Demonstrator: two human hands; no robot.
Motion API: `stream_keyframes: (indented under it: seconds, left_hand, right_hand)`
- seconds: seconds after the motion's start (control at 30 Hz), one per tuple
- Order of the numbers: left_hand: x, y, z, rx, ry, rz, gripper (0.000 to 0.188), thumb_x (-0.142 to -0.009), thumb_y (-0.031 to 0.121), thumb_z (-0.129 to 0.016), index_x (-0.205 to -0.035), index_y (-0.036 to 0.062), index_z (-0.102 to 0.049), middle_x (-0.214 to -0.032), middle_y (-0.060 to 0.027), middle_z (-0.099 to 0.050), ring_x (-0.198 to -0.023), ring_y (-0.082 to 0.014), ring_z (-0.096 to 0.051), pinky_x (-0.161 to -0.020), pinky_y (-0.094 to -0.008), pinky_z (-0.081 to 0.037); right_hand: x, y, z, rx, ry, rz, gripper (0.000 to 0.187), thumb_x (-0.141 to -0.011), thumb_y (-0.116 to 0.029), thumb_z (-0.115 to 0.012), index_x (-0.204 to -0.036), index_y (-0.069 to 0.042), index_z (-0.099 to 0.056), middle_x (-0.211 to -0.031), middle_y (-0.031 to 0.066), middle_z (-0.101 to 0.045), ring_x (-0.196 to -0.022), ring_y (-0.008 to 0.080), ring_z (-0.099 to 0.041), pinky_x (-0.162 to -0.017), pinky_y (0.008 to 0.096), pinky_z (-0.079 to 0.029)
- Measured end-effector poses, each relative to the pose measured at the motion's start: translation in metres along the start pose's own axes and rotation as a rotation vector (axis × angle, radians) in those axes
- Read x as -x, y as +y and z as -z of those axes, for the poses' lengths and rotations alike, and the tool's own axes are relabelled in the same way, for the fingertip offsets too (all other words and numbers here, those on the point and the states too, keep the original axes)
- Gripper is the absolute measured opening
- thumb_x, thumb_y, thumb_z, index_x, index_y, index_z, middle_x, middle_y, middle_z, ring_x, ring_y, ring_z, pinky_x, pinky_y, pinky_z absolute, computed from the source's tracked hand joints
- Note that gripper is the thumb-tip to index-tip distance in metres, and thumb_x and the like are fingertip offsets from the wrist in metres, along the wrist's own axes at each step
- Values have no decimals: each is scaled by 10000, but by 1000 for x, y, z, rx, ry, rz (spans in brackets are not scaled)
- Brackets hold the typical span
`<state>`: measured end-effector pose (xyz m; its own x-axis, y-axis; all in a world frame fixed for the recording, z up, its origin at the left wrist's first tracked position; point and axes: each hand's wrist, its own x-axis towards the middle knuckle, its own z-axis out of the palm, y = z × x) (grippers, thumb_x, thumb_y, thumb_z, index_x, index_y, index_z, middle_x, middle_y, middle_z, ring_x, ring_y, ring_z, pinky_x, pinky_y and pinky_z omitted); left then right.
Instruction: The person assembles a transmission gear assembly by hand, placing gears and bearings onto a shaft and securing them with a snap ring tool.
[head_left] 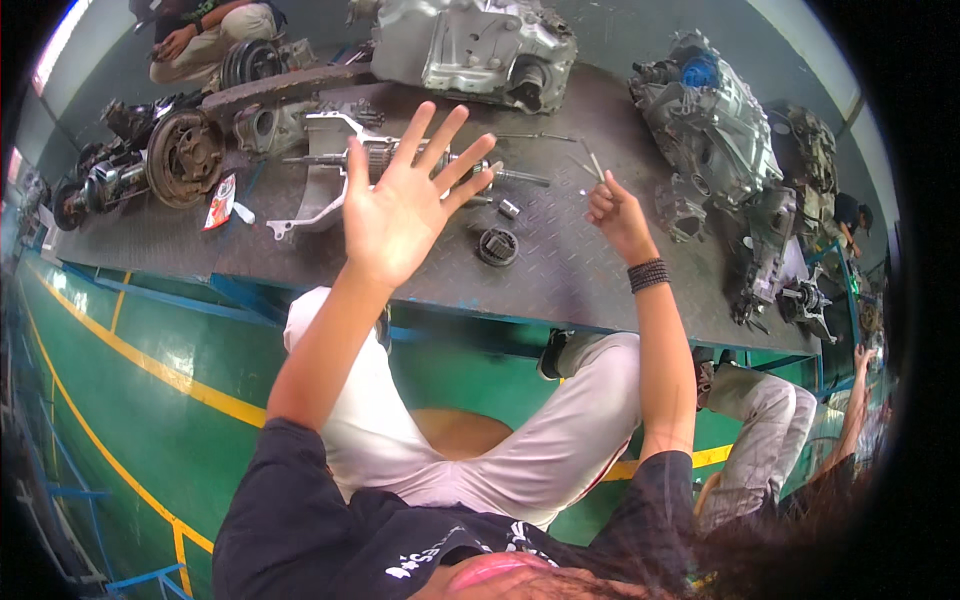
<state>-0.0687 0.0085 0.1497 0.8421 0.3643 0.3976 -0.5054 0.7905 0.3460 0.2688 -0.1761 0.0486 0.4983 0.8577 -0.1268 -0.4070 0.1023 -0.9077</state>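
My left hand (398, 215) is raised over the bench with its fingers spread wide and nothing in it. Behind it lie a silver casing half (318, 165) and a long gear shaft (525, 178), both partly hidden by the hand. My right hand (622, 220) is closed around a thin, pale V-shaped metal tool (594, 160), its two prongs pointing away from me; the exact kind is unclear. On the bench between my hands sit a dark ring-shaped gear or bearing (497, 246) and a small metal sleeve (509, 209).
A large silver housing (475, 55) stands at the back of the metal bench (580, 290). Another gearbox (705, 130) is at the right, a rusty brake drum (186, 158) at the left. A red-and-white packet (221, 203) lies nearby. Other people sit at the far left and right.
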Motion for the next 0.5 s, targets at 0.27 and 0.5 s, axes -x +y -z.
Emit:
stream_keyframes:
  seconds: [0.27,0.5]
  left_hand:
    - [51,-27,-71,112,-74,-68,919,-1086,753,-273,-1714,81,-266,-1758,-211,-300,-1552,-433,-416,-1322,-611,-224]
    - [97,-73,-119,-36,-422,-290,765,-1118,422,-434,-1708,16,-163,-1743,-216,-275,-1483,-366,-468,-1273,-603,-263]
  right_hand:
    - [-5,8,-13,41,-83,-22,462,-1156,-478,-512,-800,-213,-382,-743,-80,-313,-681,113,-345,-696,289,-358]
    - [-11,21,-18,230,-9,180,457,-1120,-470,-585,-771,-192,-487,-712,-77,-403,-632,96,-399,-603,316,-391]
